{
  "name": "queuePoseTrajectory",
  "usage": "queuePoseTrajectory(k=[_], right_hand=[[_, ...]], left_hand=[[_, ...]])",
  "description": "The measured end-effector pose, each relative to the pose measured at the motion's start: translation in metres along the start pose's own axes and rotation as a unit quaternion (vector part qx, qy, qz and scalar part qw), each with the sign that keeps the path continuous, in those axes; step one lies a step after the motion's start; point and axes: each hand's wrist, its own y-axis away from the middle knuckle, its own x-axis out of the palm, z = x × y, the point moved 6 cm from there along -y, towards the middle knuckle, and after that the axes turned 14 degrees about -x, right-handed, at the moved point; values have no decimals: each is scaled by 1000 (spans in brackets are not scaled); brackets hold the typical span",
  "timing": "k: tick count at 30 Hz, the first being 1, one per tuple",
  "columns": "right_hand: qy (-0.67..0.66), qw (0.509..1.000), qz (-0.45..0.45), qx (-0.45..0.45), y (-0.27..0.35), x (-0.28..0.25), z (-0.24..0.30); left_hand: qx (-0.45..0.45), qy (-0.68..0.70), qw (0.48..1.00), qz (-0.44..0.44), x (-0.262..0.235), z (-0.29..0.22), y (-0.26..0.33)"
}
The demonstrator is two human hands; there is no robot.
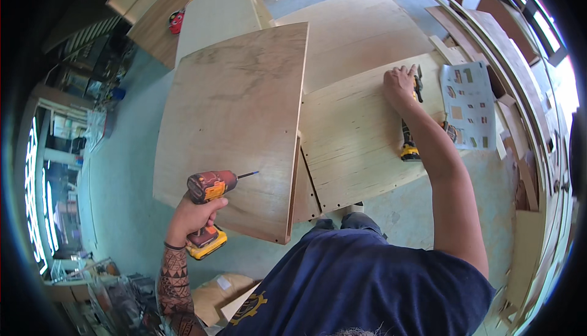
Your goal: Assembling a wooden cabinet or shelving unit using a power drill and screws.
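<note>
My left hand (194,217) is closed round the grip of a reddish-brown cordless impact driver (211,186) with a yellow battery at its base. Its dark bit points right, over a tilted plywood panel (238,103). Farther off, my right hand (400,83) is curled down over a flat plywood board (361,134). Dark tool parts (418,85) show just beside its fingers, but what it grips is hidden. Partly under my right forearm lies a black-and-yellow cordless power tool (409,149). Another dark tool (449,130) shows just past the forearm.
A printed diagram sheet (469,107) lies at the board's right end. Long wooden strips and panels (513,85) line the right side. More plywood panels (361,30) stand behind. A brown paper package (220,296) is at lower left, near stacked materials (128,299).
</note>
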Motion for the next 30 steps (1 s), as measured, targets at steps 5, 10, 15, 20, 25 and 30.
queuePoseTrajectory(k=[5, 10, 15, 20, 25, 30], right_hand=[[-23, 999, -26, -3, -6, -4, 9], [-564, 809, -164, 12, 31, -42, 79], [-956, 269, 41, 111, 105, 1, 232], [-977, 120, 94, 151, 131, -17, 286], [-972, 86, 115, 189, 136, -15, 300], [-965, 31, 143, 220, 140, -12, 321]], left_hand=[[10, -6, 999, -43, 8, 9, 9], [49, 94, 992, -63, 26, 14, 21], [113, 234, 966, 15, 57, 0, 30], [169, 188, 967, -6, 67, -7, 34], [135, 198, 971, -6, 67, 0, 26], [124, 227, 966, -10, 67, 3, 25]])
